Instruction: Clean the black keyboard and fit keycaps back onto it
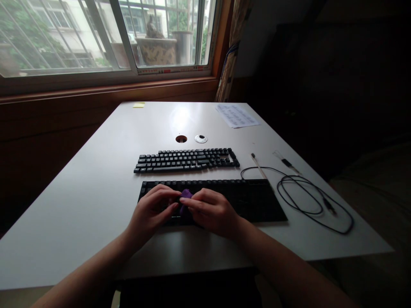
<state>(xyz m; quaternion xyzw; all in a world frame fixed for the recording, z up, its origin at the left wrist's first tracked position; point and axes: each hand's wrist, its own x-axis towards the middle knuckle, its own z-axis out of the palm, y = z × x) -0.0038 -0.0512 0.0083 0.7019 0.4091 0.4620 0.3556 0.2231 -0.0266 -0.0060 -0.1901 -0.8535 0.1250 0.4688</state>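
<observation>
A small purple cloth (186, 194) is bunched between my two hands, over the black keyboard (257, 201) near the table's front edge. My right hand (213, 209) is closed on the cloth, its fingers pressed together. The thumb and fingers of my left hand (156, 207) are drawn together beside the cloth; what they pinch is too small and dark to make out. Keycaps show along the keyboard's top and left edges, while its right part looks flat and dark. Behind it lies a set of loose black keycaps (180, 161), laid out in keyboard order.
To the right lie a coiled black cable (316, 214), a thin brush (257, 164) and a wire keycap puller (287, 163). Printed paper (237, 115) and a yellow sticky note (138, 105) rest at the back of the white table (80, 184). A round cable hole (181, 139) has its cover (201, 139) beside it.
</observation>
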